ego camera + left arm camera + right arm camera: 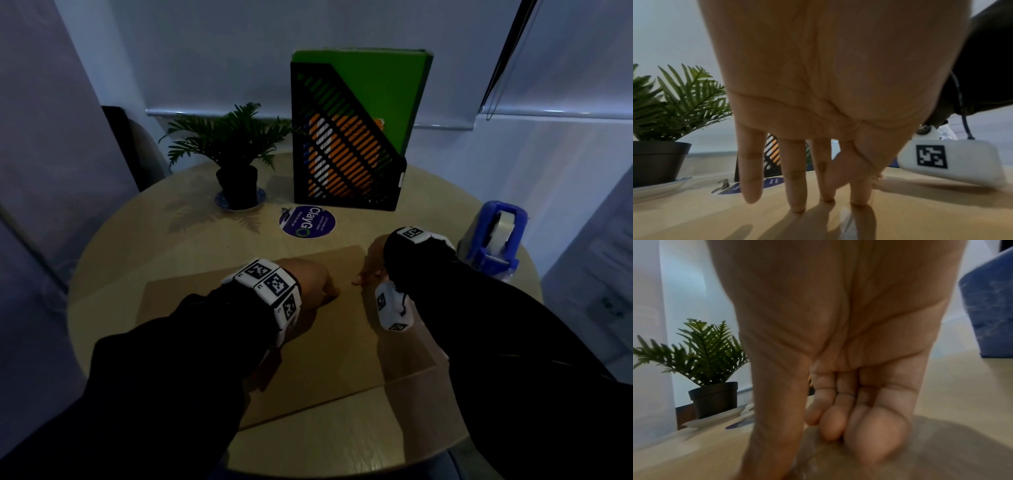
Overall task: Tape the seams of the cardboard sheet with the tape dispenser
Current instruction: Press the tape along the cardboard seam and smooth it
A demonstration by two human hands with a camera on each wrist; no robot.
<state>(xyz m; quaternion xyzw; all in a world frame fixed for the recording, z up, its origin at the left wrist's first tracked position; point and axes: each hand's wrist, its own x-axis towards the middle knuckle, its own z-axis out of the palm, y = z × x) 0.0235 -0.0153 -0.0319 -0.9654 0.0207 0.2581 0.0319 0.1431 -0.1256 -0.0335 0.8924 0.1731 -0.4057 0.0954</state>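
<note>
A brown cardboard sheet lies flat on the round table. My left hand reaches onto its far part, and in the left wrist view the straight fingers stand with their tips on the cardboard. A faint glossy strip, perhaps clear tape, runs under them. My right hand is just to the right, its fingertips touching the sheet. In the blurred right wrist view the loosely bent fingers press the cardboard and hold nothing. The blue tape dispenser stands alone at the right edge of the table.
At the back of the table are a potted fern on a saucer and a black file holder with green and orange folders. A round purple sticker lies between them and the sheet. The dispenser's blue body looms close beside my right hand.
</note>
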